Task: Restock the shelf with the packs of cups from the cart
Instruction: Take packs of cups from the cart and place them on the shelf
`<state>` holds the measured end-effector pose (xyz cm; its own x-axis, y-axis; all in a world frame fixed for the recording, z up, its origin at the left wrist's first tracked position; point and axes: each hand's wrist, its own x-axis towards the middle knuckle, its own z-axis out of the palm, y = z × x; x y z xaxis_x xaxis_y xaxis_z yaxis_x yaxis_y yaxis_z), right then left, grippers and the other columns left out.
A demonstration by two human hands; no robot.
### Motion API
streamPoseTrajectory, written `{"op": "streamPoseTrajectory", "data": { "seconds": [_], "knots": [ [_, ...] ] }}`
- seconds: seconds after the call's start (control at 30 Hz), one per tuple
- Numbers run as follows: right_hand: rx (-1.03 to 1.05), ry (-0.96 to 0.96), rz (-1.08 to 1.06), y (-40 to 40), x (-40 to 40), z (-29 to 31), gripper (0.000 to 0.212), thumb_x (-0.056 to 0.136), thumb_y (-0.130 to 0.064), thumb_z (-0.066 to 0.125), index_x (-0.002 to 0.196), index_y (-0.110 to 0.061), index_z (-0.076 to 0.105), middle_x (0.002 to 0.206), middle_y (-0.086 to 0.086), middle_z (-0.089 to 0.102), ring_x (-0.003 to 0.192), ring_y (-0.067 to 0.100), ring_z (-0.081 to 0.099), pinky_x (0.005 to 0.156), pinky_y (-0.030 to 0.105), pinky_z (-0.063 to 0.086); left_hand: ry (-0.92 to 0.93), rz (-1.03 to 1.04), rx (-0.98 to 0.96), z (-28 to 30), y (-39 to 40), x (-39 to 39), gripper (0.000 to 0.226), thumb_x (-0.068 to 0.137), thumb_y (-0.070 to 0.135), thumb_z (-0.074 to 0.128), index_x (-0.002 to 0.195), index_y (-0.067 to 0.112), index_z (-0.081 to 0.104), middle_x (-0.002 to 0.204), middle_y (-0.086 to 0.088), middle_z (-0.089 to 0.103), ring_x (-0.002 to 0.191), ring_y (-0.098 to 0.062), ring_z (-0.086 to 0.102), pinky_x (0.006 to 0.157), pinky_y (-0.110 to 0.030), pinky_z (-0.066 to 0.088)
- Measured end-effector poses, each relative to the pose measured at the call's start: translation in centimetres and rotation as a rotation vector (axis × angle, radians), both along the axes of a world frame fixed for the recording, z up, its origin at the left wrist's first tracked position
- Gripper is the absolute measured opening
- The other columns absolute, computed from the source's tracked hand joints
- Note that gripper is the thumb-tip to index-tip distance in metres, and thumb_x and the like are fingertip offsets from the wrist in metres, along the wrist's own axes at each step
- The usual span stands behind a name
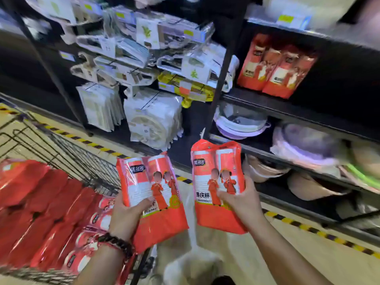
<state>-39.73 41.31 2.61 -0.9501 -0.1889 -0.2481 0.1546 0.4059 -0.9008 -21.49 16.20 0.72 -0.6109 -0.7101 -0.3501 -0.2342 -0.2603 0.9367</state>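
My left hand (125,214) grips a red pack of cups (156,202) by its lower left side, held upright over the cart's right edge. My right hand (242,200) holds a second red pack of cups (216,182) a little higher, in front of the shelving. Several more red packs (41,212) fill the wire cart (82,153) at the lower left. Two matching red packs (275,66) stand on the dark shelf (287,108) at the upper right, with open dark space to their right.
White packaged goods and hangers (131,58) hang on the rack at centre left. Stacked plates and bowls (240,124) fill the lower shelves on the right. Yellow-black hazard tape (308,227) runs along the floor at the shelf base.
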Motion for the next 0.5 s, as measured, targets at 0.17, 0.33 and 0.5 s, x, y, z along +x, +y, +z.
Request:
{"op": "streamPoseTrajectory", "data": {
  "seconds": [0.17, 0.33, 0.5],
  "knots": [
    [-0.044, 0.044, -0.197, 10.8, -2.4, 1.2, 0.075, 0.037, -0.047, 0.087, 0.103, -0.038, 0.054, 0.092, -0.022, 0.073, 0.077, -0.005, 0.069, 0.068, 0.026, 0.051, 0.033, -0.175, -0.066, 1.9, 7.9, -8.3, 0.062, 0.054, 0.024, 0.085, 0.111, 0.008, 0.066, 0.099, -0.013, 0.076, 0.084, -0.026, 0.073, 0.076, -0.039, 0.059],
    [-0.056, 0.023, -0.354, 22.9, -5.1, 1.9, 0.076, 0.039, -0.046, 0.09, 0.106, -0.037, 0.055, 0.091, -0.025, 0.073, 0.077, -0.005, 0.07, 0.07, 0.028, 0.054, 0.07, -0.341, -0.053, 3.6, 18.1, -15.8, 0.064, 0.047, 0.03, 0.086, 0.105, 0.008, 0.069, 0.098, -0.014, 0.077, 0.083, -0.029, 0.072, 0.081, -0.043, 0.058],
    [-0.066, 0.014, -0.505, 32.9, -8.1, 2.1, 0.074, 0.042, -0.044, 0.09, 0.108, -0.038, 0.058, 0.094, -0.016, 0.075, 0.083, 0.002, 0.072, 0.076, 0.035, 0.057, 0.116, -0.457, -0.025, 4.6, 27.2, -22.0, 0.067, 0.046, 0.032, 0.086, 0.107, 0.008, 0.07, 0.101, -0.016, 0.076, 0.087, -0.031, 0.071, 0.086, -0.047, 0.056]
  ]
}}
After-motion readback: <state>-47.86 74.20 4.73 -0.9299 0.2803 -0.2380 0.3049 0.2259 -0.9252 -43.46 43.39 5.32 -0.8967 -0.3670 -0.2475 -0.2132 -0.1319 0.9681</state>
